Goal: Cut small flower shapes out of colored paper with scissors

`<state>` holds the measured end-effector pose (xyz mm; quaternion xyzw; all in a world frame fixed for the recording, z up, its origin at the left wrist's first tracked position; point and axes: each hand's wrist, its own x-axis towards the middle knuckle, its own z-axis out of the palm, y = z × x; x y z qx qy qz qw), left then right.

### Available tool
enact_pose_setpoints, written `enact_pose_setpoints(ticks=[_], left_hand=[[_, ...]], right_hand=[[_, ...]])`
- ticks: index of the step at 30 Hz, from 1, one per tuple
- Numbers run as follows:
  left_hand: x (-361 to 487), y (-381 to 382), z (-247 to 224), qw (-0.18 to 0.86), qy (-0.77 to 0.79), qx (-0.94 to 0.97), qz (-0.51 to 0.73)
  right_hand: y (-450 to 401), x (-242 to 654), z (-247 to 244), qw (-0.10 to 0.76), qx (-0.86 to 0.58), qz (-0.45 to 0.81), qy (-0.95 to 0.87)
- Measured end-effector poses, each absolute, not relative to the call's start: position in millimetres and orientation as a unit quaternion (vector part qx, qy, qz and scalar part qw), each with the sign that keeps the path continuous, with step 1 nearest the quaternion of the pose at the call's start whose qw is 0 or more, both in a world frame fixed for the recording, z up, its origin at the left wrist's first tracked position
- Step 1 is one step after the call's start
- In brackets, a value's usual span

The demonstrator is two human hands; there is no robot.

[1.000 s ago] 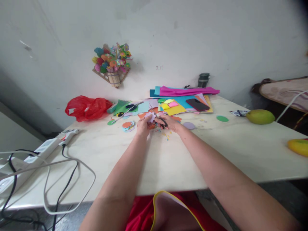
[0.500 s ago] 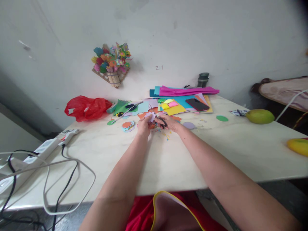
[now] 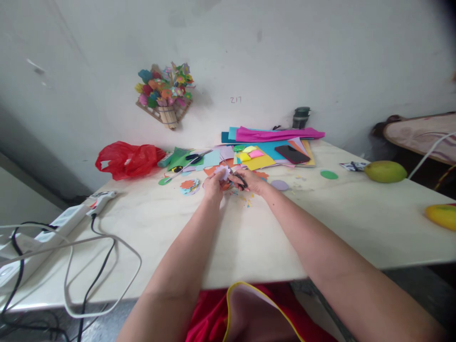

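Near the middle of the table, my left hand pinches a pale purple paper flower with a scalloped edge. My right hand is closed round the dark handles of a pair of scissors, whose blades point up and left beside the flower. Small paper scraps lie below the hands. To the left is a pile of cut paper flowers, orange on top. A purple paper circle lies just right of my right hand.
Coloured sheets, a phone and a second pair of scissors lie behind. A red bag and power strip with cables are left. A green circle and a mango are right.
The purple flower has turned or tilted slightly in my left hand. Both hands stay in nearly the same place.
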<state>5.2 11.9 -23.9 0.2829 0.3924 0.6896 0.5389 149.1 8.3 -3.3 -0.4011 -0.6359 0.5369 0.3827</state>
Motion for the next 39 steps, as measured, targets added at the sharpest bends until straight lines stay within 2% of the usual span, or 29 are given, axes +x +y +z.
enact_pose_setpoints(ticks=[33, 39], left_hand=[[6, 11, -22, 0.535, 0.390, 0.267, 0.700], [-2, 12, -23, 0.547, 0.374, 0.304, 0.685]], right_hand=[[13, 145, -8, 0.394, -0.404, 0.541, -0.624], [12, 154, -4, 0.417, -0.421, 0.530, -0.606]])
